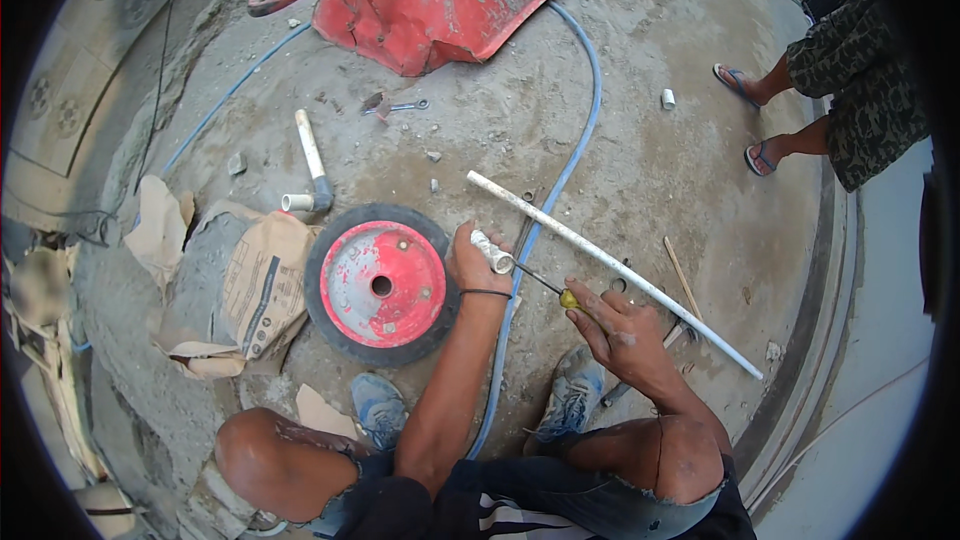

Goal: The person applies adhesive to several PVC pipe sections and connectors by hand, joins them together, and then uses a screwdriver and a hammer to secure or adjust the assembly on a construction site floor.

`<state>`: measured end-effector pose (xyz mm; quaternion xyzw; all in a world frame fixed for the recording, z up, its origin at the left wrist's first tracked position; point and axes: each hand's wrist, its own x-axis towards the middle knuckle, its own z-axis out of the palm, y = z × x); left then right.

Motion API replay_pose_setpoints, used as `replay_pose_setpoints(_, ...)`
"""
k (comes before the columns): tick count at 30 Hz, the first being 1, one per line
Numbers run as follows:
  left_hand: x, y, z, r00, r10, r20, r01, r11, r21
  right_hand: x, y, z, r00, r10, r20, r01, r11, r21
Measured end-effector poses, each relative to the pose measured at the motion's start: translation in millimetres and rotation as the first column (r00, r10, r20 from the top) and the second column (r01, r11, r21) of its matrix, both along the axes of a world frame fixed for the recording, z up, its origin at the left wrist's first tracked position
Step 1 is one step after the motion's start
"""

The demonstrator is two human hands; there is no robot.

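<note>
Between my knees, my left hand is closed round a short white plastic pipe piece, its open end turned toward my right. My right hand grips a screwdriver by its yellow handle. The thin shaft points left, and its tip is at the mouth of the pipe piece; how far it goes in I cannot tell. Left of my left hand lies a wheel with a black tyre and a worn red hub. A long white pipe lies slantwise on the ground beyond my right hand.
A red wheelbarrow lies overturned at the far side. A blue hose curves across the ground. A torn paper sack of grey powder, an elbow-jointed pipe and a wrench lie leftward. Another person stands at the right.
</note>
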<state>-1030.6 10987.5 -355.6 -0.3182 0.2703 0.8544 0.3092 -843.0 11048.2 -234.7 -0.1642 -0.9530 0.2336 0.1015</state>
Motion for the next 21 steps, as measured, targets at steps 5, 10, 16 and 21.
replay_pose_setpoints(5,11.6,5.8,13.4,0.983,0.067,-0.172,-0.090,0.987,-0.132,2.0,-5.6,-7.0,0.999,-0.010,0.034,0.007,0.998,0.069)
replay_pose_setpoints(10,10.2,12.1,27.2,0.912,0.160,-0.378,-0.295,0.896,-0.332,-8.3,-19.1,-14.4,0.998,-0.020,0.054,0.001,0.946,0.324)
replay_pose_setpoints(16,0.3,-6.5,10.2,0.938,-0.099,-0.334,-0.007,0.954,-0.301,-18.4,22.1,-11.7,0.980,0.168,0.106,-0.164,0.986,-0.042)
replay_pose_setpoints(21,4.9,-9.3,10.4,0.884,-0.339,-0.322,0.299,0.940,-0.167,-15.3,36.3,-6.2,0.952,0.271,0.141,-0.262,0.962,-0.075)
